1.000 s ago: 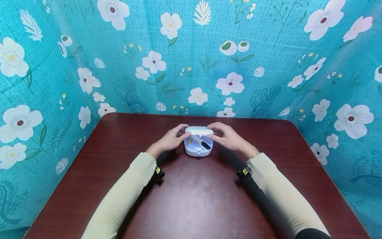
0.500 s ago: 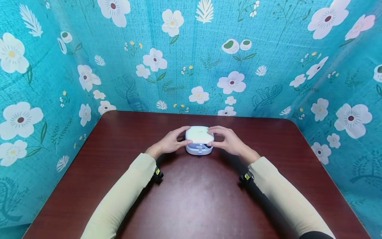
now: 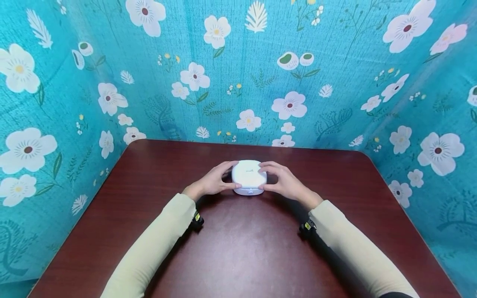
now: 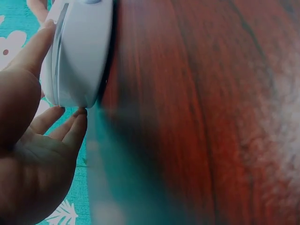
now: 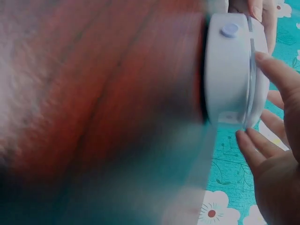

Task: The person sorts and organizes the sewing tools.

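A small white, rounded case [image 3: 249, 176] stands near the far side of the table, its lid [image 3: 250, 170] lowered onto the base. A thin dark seam still runs between lid and base in the left wrist view. My left hand [image 3: 214, 179] grips the case's left side, the thumb at the lid's front edge and the fingers along the side. Opposite it, my right hand [image 3: 281, 180] grips the right side the same way. A pale blue round button [image 5: 230, 30] sits on the front of the base. The contents are hidden under the lid.
A dark red-brown wooden table [image 3: 246, 248] lies under the case and both forearms. Behind and at the sides hangs a turquoise flowered curtain [image 3: 223, 74]. Each wrist carries a small black camera [image 3: 197, 220].
The lid has swung down from raised to lowered, covering the inside, where a black-handled tool and small items showed. Both hands moved with it, thumbs coming down toward the front.
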A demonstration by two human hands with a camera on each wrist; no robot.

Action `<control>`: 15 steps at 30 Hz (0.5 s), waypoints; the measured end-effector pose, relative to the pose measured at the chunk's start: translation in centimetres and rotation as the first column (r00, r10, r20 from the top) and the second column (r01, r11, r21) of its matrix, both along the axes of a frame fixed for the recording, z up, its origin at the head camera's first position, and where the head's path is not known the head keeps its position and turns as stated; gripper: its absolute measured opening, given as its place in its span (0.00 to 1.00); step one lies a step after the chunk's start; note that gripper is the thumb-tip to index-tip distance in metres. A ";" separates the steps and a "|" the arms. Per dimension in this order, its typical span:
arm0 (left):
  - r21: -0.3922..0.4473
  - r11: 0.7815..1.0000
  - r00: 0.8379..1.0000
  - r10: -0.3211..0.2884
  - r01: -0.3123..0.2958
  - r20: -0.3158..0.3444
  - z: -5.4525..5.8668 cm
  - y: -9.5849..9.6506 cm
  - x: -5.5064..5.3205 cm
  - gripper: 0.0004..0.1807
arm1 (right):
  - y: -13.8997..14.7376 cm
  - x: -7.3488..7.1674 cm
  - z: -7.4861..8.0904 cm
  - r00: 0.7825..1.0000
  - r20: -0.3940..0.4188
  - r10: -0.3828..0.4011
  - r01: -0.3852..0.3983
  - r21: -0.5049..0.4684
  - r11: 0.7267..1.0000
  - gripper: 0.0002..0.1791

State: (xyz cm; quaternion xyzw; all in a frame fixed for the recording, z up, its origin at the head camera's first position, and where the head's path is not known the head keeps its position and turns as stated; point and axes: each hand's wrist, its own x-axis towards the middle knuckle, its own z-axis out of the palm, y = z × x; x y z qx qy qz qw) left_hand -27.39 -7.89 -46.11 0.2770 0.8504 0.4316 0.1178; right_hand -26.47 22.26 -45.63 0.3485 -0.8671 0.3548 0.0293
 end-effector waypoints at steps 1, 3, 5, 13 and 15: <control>-0.008 1.000 1.000 0.001 -0.001 0.002 0.0 0.1 0.1 0.50 | 0.0 0.0 0.0 1.000 0.011 0.000 0.000 0.004 1.000 0.31; -0.031 1.000 1.000 0.003 -0.003 0.003 0.0 0.2 0.2 0.52 | 0.1 -0.1 0.1 0.999 0.039 -0.004 0.003 0.020 1.000 0.34; -0.060 0.998 1.000 0.006 -0.007 -0.012 0.1 0.4 0.2 0.53 | 0.0 -0.2 0.1 0.997 0.077 -0.008 0.005 0.047 0.999 0.39; -0.126 0.992 0.997 -0.006 -0.004 -0.074 0.4 1.1 0.1 0.55 | -0.8 -0.5 0.5 0.990 0.139 -0.021 0.000 0.152 0.988 0.52; -0.128 0.992 0.997 -0.008 -0.002 -0.076 0.4 1.2 0.1 0.56 | -0.8 -0.5 0.6 0.989 0.143 -0.031 0.009 0.150 0.989 0.52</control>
